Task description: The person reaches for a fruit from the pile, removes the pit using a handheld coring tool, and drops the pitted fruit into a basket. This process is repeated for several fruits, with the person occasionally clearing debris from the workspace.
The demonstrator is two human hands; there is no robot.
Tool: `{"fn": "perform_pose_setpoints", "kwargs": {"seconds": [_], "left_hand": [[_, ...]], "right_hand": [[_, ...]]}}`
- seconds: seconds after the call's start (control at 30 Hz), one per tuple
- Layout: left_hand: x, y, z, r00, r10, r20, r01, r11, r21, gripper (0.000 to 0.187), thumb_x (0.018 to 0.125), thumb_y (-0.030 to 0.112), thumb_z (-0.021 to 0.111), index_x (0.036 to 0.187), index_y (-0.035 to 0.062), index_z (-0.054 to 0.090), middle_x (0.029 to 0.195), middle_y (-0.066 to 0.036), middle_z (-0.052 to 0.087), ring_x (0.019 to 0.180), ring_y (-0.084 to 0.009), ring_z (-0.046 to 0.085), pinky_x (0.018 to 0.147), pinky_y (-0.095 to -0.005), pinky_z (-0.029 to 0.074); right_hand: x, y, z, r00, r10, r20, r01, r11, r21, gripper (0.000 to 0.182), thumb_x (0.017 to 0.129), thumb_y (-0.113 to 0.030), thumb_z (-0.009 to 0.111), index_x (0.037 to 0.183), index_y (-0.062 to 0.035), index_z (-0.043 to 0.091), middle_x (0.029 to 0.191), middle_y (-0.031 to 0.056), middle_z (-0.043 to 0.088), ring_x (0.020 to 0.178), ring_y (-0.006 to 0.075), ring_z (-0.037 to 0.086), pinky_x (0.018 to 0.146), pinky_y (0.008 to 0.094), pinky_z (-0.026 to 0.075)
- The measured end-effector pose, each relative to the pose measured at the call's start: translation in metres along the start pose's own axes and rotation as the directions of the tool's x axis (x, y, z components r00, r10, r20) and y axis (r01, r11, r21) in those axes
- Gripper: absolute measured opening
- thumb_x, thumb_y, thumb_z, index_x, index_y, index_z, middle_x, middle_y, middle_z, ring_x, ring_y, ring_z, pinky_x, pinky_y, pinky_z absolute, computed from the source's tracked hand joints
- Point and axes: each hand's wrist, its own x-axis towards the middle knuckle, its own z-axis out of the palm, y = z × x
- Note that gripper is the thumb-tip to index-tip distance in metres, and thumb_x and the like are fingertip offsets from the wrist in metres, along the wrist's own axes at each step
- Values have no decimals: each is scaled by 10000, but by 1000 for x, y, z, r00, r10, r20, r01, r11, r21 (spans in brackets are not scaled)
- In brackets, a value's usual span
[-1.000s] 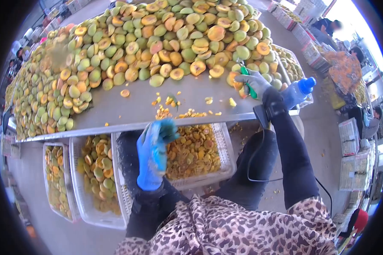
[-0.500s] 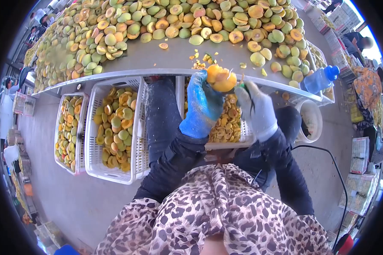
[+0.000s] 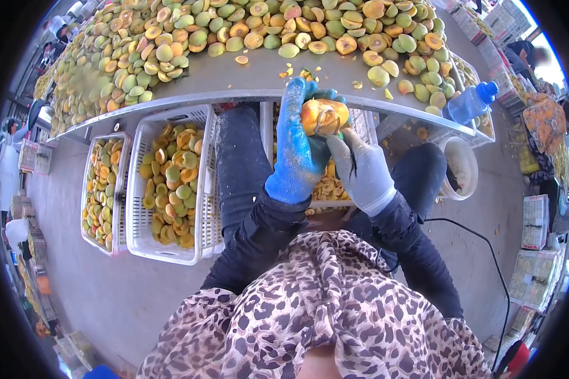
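My left hand point(image 3: 299, 151), in a blue glove, is closed around a yellow-orange peach point(image 3: 322, 116) just beyond the table's near edge. My right hand point(image 3: 362, 165), in a grey glove, grips a small peach pitting knife whose green handle is mostly hidden by the fingers. A thin curved metal loop point(image 3: 327, 119) lies against the peach's near side. Below the hands, a crate of cut peach pieces point(image 3: 330, 188) is partly covered by my arms. On the table point(image 3: 234, 79) just beyond the hands lie small orange scraps point(image 3: 291, 72).
Halved peaches point(image 3: 259, 28) are heaped over the far side of the table. Two white crates of halves point(image 3: 201, 243) stand on the floor at left. At right are a blue bottle point(image 3: 469, 104), a white bucket point(image 3: 464, 164) and a black cable point(image 3: 487, 243). Other people work in the background.
My right hand has moved left and in under the peach, bringing the metal loop against it. The peach has turned in my left hand and shifted slightly nearer.
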Motion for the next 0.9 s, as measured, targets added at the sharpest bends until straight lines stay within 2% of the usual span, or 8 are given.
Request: {"fn": "perform_pose_setpoints", "kwargs": {"seconds": [0.23,0.47,0.53,0.6,0.63,0.67,0.8,0.9], "left_hand": [[-1,8,-2,975,64,212,-130,941,313,344,967,283,443,1064,-20,575,1017,-131,620,931,-243,610,831,-361,511],[3,13,-10,880,105,463,-403,680,613,355,959,297,461,1013,-33,579,900,-123,637,803,-205,632,778,-325,515],[5,9,-6,948,105,301,-272,760,590,349,953,309,475,968,-25,576,863,-123,634,791,-205,629,757,-327,519],[2,3,-2,989,83,125,-138,829,542,349,947,321,489,922,-17,573,826,-123,632,778,-204,627,736,-329,522],[2,1,1,988,135,77,-155,858,489,353,952,319,490,859,-7,588,794,-106,632,732,-176,622,695,-301,516],[2,-1,3,983,183,24,-175,884,434,371,958,317,492,796,2,603,763,-89,633,687,-148,618,655,-274,510],[13,8,-12,962,-36,272,-116,847,520,384,953,329,500,773,0,581,727,-96,611,655,-167,598,640,-290,503],[12,4,-8,975,-67,211,-37,891,453,371,951,296,480,697,30,528,665,-79,525,678,-235,563,642,-389,488]], "right_hand": [[3,6,-1,998,-14,61,28,973,-228,267,918,-304,544,936,-40,516,579,200,569,535,385,583,482,485,446],[8,8,-15,891,146,430,-222,966,133,338,947,-290,493,880,33,571,667,234,580,592,379,593,546,427,445],[9,10,-13,902,130,411,-183,979,90,364,953,-295,481,876,47,579,685,237,579,586,359,596,563,421,442],[12,2,-13,816,256,519,-417,882,221,424,967,-359,446,875,28,592,615,160,565,492,231,565,486,367,438],[12,-5,-18,650,383,657,-691,658,300,477,975,-416,400,860,2,598,554,59,516,438,119,503,405,281,401],[13,-2,-19,652,382,655,-689,660,300,477,975,-416,400,860,2,598,554,59,516,438,119,503,405,281,401],[14,7,-22,602,288,745,-690,658,303,468,972,-449,384,810,-37,536,514,-7,456,378,78,415,349,220,338],[20,9,-34,515,272,813,-761,581,288,482,963,-457,385,776,-36,526,515,3,448,370,80,408,348,223,329]]}}
